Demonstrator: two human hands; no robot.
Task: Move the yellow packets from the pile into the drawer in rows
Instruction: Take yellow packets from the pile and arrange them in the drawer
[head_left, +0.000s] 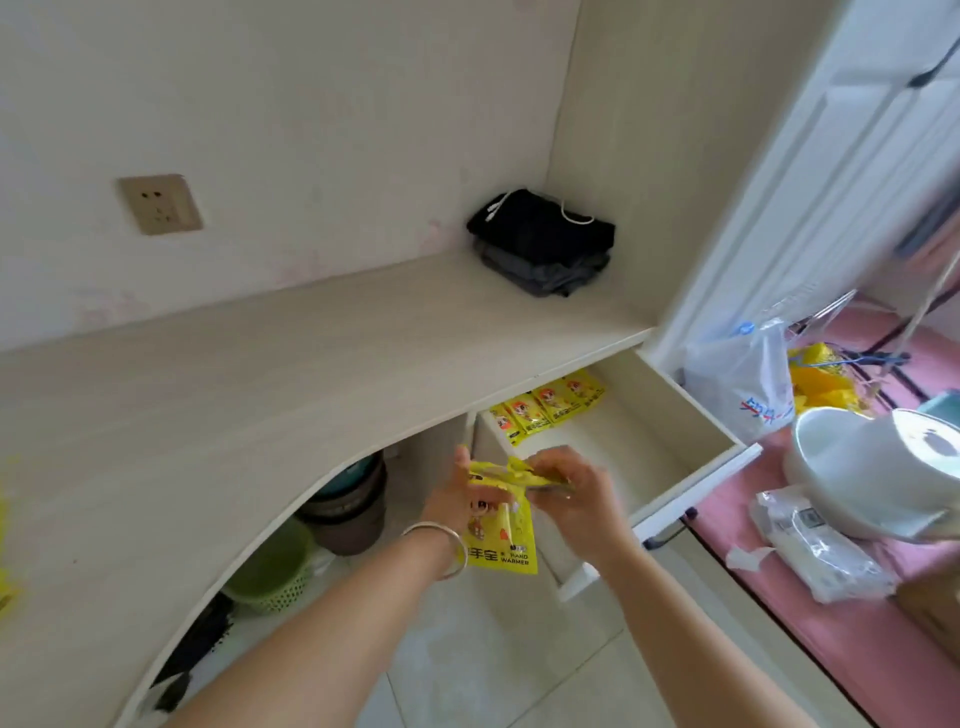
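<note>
I see a small stack of yellow packets (501, 540) held in front of the open drawer (670, 415), above the floor and just short of the drawer's front edge. My left hand (457, 501) has its grip closed on the stack, one packet hanging face-out below the palm. My right hand (569, 491) pinches the top packet (519, 473) at its edge, lifted flat off the rest. Inside the drawer, a row of yellow packets (550, 405) lies along the back, overlapping side by side under the bench (311, 364) edge. A silver bangle (441, 540) sits on my left wrist. Folded dark clothes (543, 241) rest in the bench's far corner. Under the bench stands a green basket (275, 571).
</note>
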